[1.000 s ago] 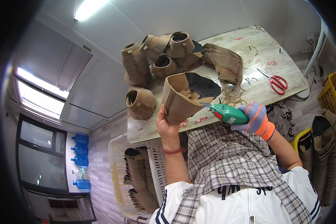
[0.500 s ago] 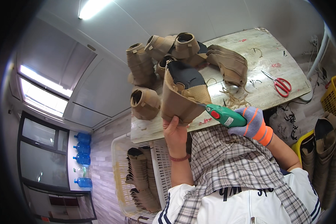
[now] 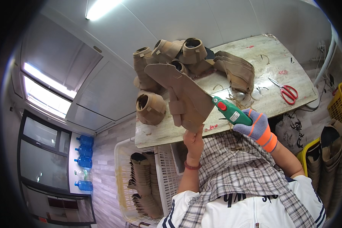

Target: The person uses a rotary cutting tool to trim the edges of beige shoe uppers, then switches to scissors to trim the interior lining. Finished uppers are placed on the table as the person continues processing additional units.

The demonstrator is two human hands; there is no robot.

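Pinched at its lower edge by the bare left hand [image 3: 193,141], a tan boot upper [image 3: 180,97] is held up with its flat side turned toward the tool, probably so that the surface is easy to reach. The fingers are closed tightly on the edge of the piece. Just to the right of this grip, the right hand [image 3: 259,127], in a grey and orange glove, is wrapped fully around a green handheld tool [image 3: 231,111] with a red button; the tip of the tool touches, or almost touches, the right edge of the boot upper.

Beyond the held piece, a pile of finished tan boots [image 3: 167,57] lies on the pale worktable [image 3: 262,60], and one more boot [image 3: 151,108] stands just left of the grip. Farther right on the table lie red-handled scissors [image 3: 287,91] and some loose thread scraps. Below the left hand, a white basket [image 3: 161,178] holds more boot pieces stacked in a row. A yellow crate [image 3: 340,102] stands well to the right.
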